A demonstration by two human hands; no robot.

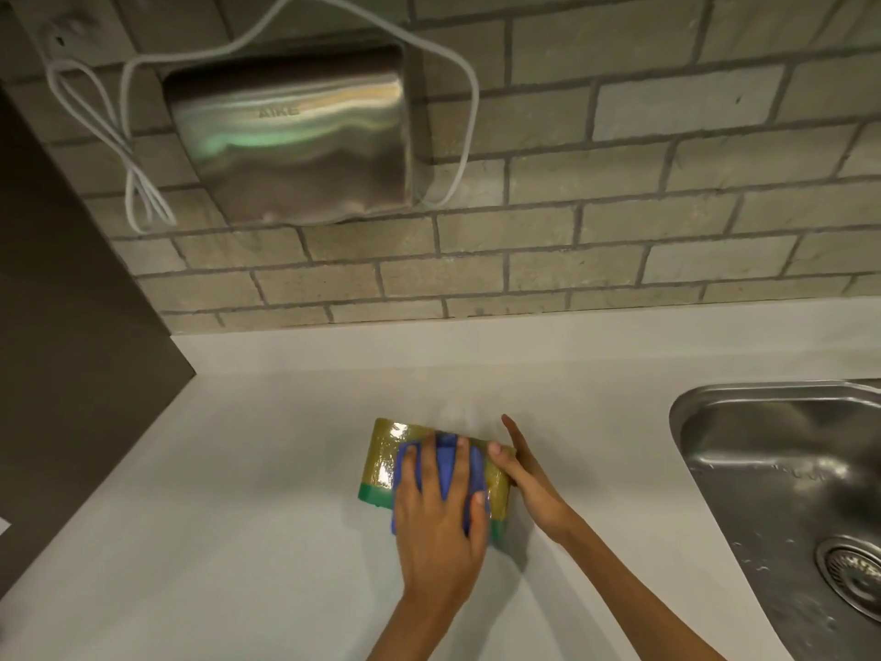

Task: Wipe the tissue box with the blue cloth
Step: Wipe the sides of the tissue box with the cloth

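Both hands are on the job: the left hand (436,505) lies flat with its fingers spread, pressing the folded blue cloth (448,462) down onto the top of the yellow-green, plastic-wrapped tissue box (381,458), while the right hand (529,474) stands on edge against the box's right side, fingers straight and together, thumb tip touching the top corner. Neither hand is closed around anything; the left pins the cloth by palm pressure, the right simply braces.

That box lies flat on the pale grey bench (238,469), near the middle, well left of the steel sink (782,474) and near the person's side of the bench.

To wipe well, I would judge the left hand should keep its palm low and its pressure even, sweeping toward the uncovered left part of the top, where glossy wrap shows. Since the wrap looks slick, the right hand's brace matters: it should stay firm so the light box does not skid. Sides and the green bottom band likely need passes too, with the cloth refolded if it bunches
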